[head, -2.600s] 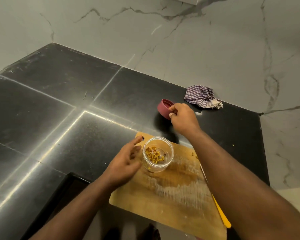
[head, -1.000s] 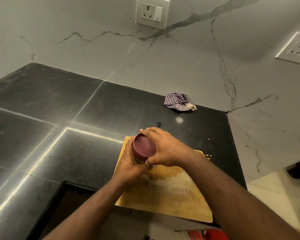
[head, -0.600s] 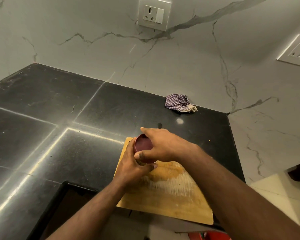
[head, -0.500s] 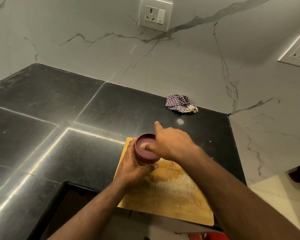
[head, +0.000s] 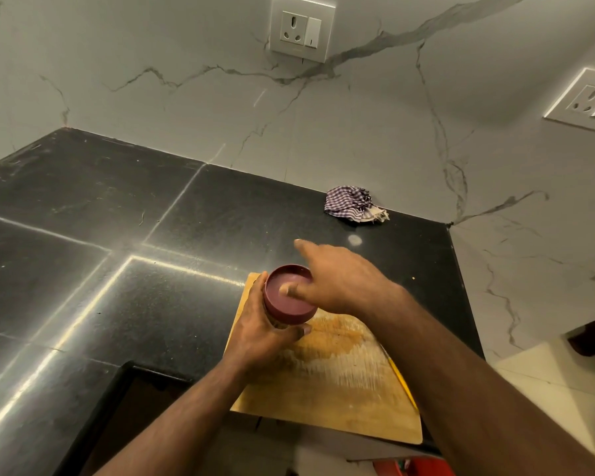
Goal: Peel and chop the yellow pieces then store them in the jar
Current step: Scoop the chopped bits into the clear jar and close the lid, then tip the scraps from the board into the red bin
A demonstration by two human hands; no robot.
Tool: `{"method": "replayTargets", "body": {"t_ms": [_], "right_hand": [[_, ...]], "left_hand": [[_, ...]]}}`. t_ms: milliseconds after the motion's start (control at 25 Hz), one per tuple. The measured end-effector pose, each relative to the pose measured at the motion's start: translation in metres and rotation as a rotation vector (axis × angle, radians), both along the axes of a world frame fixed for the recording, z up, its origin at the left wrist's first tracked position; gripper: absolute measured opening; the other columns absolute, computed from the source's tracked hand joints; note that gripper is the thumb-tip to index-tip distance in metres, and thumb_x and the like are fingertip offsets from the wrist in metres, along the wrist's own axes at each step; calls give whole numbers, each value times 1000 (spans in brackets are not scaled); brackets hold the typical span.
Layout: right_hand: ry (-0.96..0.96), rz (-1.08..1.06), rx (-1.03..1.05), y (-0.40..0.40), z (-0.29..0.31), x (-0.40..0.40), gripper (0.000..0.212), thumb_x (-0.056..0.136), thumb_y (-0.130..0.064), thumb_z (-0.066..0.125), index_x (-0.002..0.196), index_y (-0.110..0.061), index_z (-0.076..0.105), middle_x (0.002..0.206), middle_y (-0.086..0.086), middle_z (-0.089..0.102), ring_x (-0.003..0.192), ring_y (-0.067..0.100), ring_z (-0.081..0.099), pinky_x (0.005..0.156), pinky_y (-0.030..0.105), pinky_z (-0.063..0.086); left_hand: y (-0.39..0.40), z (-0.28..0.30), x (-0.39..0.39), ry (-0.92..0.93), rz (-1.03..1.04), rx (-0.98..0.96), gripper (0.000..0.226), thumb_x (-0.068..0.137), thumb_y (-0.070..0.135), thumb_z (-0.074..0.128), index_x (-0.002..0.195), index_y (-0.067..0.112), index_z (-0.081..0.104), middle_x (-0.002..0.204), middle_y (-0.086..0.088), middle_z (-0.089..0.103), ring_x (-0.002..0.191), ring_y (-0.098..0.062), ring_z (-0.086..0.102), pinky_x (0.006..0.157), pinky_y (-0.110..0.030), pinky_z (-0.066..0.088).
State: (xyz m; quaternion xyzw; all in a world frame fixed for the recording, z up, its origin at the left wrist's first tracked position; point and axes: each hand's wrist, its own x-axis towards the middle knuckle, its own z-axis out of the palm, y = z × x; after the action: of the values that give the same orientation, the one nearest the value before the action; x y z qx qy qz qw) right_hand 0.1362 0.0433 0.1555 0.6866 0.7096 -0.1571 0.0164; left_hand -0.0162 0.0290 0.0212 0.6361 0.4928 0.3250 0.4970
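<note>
The jar stands at the far left corner of the wooden cutting board (head: 337, 379), capped by its maroon lid (head: 289, 298). My left hand (head: 260, 329) grips the jar's body from the left, hiding nearly all of the glass. My right hand (head: 335, 281) hovers over the lid's right side with the fingers spread. Its thumb lies over the lid top and the index finger points away toward the wall. The yellow pieces inside the jar are hidden.
The board lies on a black stone counter (head: 117, 269) near its front edge. A yellow strip (head: 404, 384) shows along the board's right edge. A checked cloth (head: 352, 204) sits by the marble wall. A dark recess (head: 128, 424) opens at front left.
My right hand picked the lid off the counter, set it on the open jar and turned it. Its fingers have now spread off the lid. My left hand kept hold of the jar.
</note>
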Motion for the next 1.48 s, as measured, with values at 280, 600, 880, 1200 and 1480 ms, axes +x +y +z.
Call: {"method": "replayTargets", "body": {"t_ms": [280, 600, 880, 1200, 1480], "right_hand": [[-204, -203, -4, -1, -12, -21, 90, 78, -85, 43, 141, -21, 38, 120, 7, 61, 106, 29, 59, 75, 41, 49], [-45, 139, -65, -3, -15, -22, 108, 65, -46, 80, 153, -34, 18, 149, 3, 40, 130, 29, 39, 103, 45, 43], [-55, 28, 136, -13, -36, -31, 94, 74, -59, 69, 151, -25, 26, 144, 3, 45, 127, 27, 39, 102, 42, 43], [345, -391, 334, -42, -54, 39, 33, 92, -32, 59, 124, -24, 62, 101, -9, 63, 90, 7, 58, 81, 31, 53], [306, -488, 220, -71, -87, 55, 30, 92, -22, 54, 119, -27, 65, 108, -7, 67, 85, 6, 62, 74, 26, 54]], "left_hand": [[1, -3, -1, 48, 10, 17, 117, 61, 46, 91, 151, 41, 17, 145, 18, 38, 128, -5, 47, 101, -27, 49], [0, -1, -1, 10, -17, 33, 110, 64, 38, 90, 146, 46, 17, 136, 24, 41, 121, 1, 47, 80, -6, 39], [0, -3, -1, -23, -27, 51, 111, 68, 44, 88, 151, 43, 14, 143, 20, 39, 123, -3, 47, 81, -10, 41], [62, 12, 2, -1, 86, 130, 117, 57, 42, 95, 149, 35, 23, 141, 6, 45, 129, -17, 47, 105, -44, 47], [113, 12, 25, 40, 68, 82, 114, 62, 35, 93, 148, 34, 18, 141, 1, 43, 129, -24, 46, 103, -47, 48]]}}
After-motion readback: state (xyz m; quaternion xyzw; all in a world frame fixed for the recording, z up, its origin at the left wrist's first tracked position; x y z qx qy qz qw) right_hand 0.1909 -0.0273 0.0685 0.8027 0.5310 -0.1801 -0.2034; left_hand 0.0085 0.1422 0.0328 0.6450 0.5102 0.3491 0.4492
